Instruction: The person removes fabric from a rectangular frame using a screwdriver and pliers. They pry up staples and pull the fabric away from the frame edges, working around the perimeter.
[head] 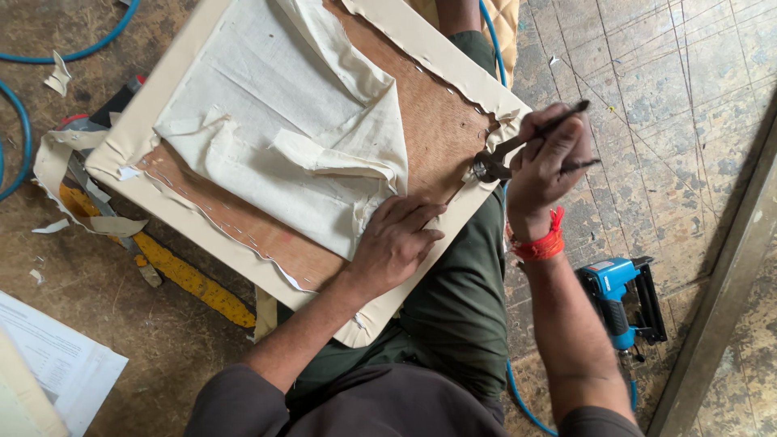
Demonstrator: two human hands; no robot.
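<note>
A square plywood panel [437,121] wrapped in cream fabric [275,105] rests on my lap, back side up. My left hand [396,239] lies flat on the panel near its lower edge, pressing on the loose fabric. My right hand [546,162] grips a pair of dark metal pliers [498,162], whose jaws bite at the folded fabric on the panel's right edge. A red thread band circles my right wrist.
A blue pneumatic staple gun [619,303] lies on the worn floor at the right, with a blue air hose [518,400] running under my leg. A yellow strip [190,279], fabric scraps [57,77] and white papers [57,364] lie at the left. A metal frame [720,299] runs along the right.
</note>
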